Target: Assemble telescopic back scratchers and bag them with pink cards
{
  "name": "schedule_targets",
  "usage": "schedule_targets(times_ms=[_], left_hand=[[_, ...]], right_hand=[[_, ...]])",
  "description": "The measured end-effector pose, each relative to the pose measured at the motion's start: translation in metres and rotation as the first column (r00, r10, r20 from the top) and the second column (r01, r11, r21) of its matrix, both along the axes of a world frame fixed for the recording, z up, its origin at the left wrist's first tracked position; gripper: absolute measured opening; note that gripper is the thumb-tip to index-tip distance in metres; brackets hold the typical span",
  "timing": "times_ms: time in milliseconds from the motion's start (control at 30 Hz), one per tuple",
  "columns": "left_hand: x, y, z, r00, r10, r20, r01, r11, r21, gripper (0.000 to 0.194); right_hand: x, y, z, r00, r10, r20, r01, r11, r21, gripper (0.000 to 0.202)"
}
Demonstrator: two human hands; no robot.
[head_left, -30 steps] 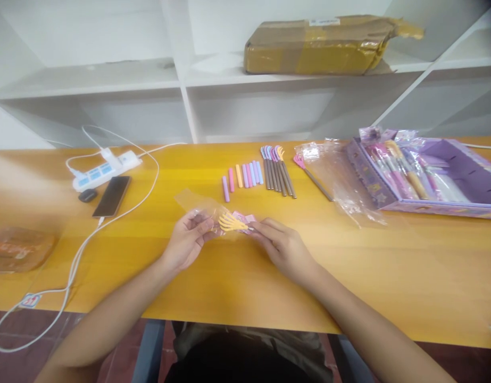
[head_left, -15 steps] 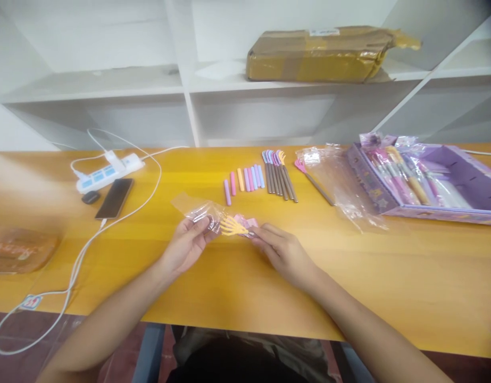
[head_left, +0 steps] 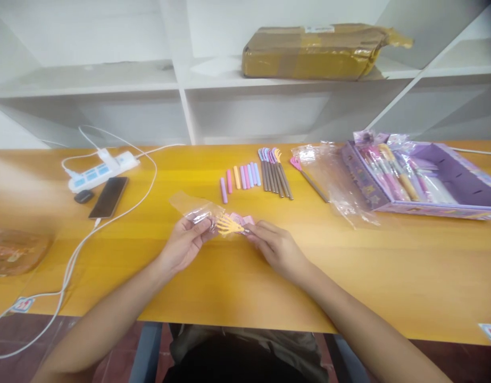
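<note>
My left hand (head_left: 189,239) is closed on a clear plastic bag (head_left: 195,206), pinched between thumb and fingers. Between the hands lies a yellow hand-shaped back scratcher (head_left: 229,225), its prongs pointing left at the bag. My right hand (head_left: 275,244) is closed around the scratcher's metal shaft just behind the yellow head; the rest of the shaft is hidden under the fingers. A pink printed piece (head_left: 242,218) shows behind the scratcher head. Farther back, several scratchers with grey shafts (head_left: 275,178) lie side by side, beside a row of pastel handle sleeves (head_left: 244,177).
One pink-headed scratcher (head_left: 309,178) lies apart, near loose clear bags (head_left: 341,191). A purple box (head_left: 437,209) holding packaged scratchers sits at the right. At left are a power strip (head_left: 105,170), a phone (head_left: 108,198) and white cables. A taped carton (head_left: 309,53) rests on the shelf.
The whole view has shifted slightly, so things appear a little farther left. Both hands keep their grips, with the scratcher head still at the bag.
</note>
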State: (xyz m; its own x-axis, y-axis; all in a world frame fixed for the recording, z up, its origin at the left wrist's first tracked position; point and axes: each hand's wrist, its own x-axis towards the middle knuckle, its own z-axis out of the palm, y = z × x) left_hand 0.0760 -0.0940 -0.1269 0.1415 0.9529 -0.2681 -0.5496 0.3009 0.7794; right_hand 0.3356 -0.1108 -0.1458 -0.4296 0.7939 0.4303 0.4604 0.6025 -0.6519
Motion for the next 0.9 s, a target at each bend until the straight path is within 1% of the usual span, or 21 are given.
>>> schedule_targets(times_ms=[300, 400, 567, 633, 700, 767, 833, 900], left_hand=[[0.004, -0.004, -0.001, 0.998, -0.045, -0.035, 0.046, 0.999, 0.018, 0.039], [0.005, -0.003, -0.002, 0.993, -0.109, -0.047, 0.110, 0.993, 0.039, 0.039], [0.005, -0.003, -0.002, 0.979, -0.184, -0.084, 0.189, 0.980, 0.056, 0.031], [0.006, -0.005, -0.003, 0.978, -0.182, -0.106, 0.189, 0.980, 0.061, 0.030], [0.008, -0.008, -0.004, 0.979, -0.149, -0.137, 0.160, 0.984, 0.074, 0.031], [0.009, -0.009, -0.005, 0.980, -0.114, -0.163, 0.130, 0.987, 0.092, 0.037], [0.010, -0.010, -0.007, 0.975, -0.122, -0.187, 0.145, 0.983, 0.113, 0.042], [0.010, -0.011, -0.012, 0.963, -0.149, -0.224, 0.182, 0.974, 0.135, 0.038]], right_hand=[[-0.002, -0.003, 0.003, 1.000, 0.014, -0.026, -0.013, 1.000, 0.022, 0.030], [-0.003, -0.002, 0.003, 0.999, 0.007, -0.042, -0.006, 1.000, 0.022, 0.028], [-0.001, 0.001, -0.001, 0.998, -0.028, -0.048, 0.028, 1.000, 0.005, 0.027], [-0.001, 0.000, -0.004, 0.999, -0.035, -0.032, 0.034, 0.999, -0.016, 0.027], [-0.002, -0.002, -0.005, 0.999, -0.042, -0.016, 0.042, 0.998, -0.044, 0.027], [-0.003, -0.005, -0.007, 0.999, -0.049, -0.013, 0.048, 0.996, -0.070, 0.027], [-0.004, -0.008, -0.009, 0.998, -0.062, -0.024, 0.059, 0.994, -0.096, 0.029], [-0.006, -0.010, -0.011, 0.996, -0.083, -0.040, 0.077, 0.988, -0.135, 0.038]])
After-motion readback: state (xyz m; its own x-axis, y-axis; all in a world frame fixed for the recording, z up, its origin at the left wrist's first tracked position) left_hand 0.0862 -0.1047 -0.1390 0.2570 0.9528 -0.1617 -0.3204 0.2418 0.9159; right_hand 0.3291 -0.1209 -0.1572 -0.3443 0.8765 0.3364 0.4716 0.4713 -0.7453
